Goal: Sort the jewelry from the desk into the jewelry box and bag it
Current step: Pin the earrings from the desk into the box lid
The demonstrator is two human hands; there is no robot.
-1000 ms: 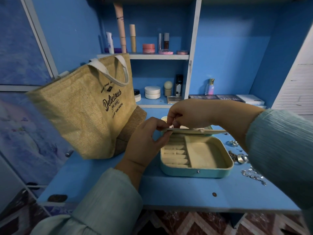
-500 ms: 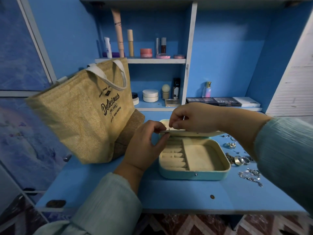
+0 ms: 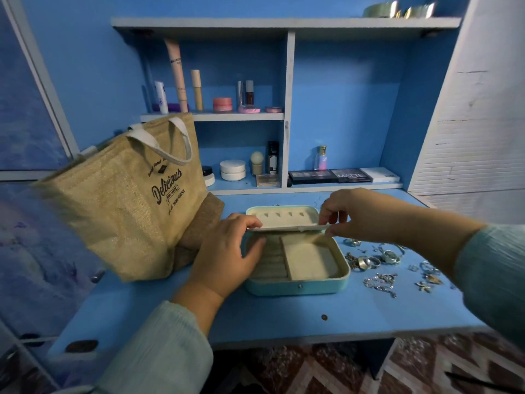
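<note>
One "Delicious"-printed jute bag (image 3: 119, 200) beside jewelry box (image 3: 298, 285)

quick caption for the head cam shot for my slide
Both hands hold the lid of an empty jewelry box; jewelry waits beside it.

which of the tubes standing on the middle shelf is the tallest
The pale pink tube, leaning near the shelf's left end; it rises well above the beige tube and short white tube beside it.
</note>
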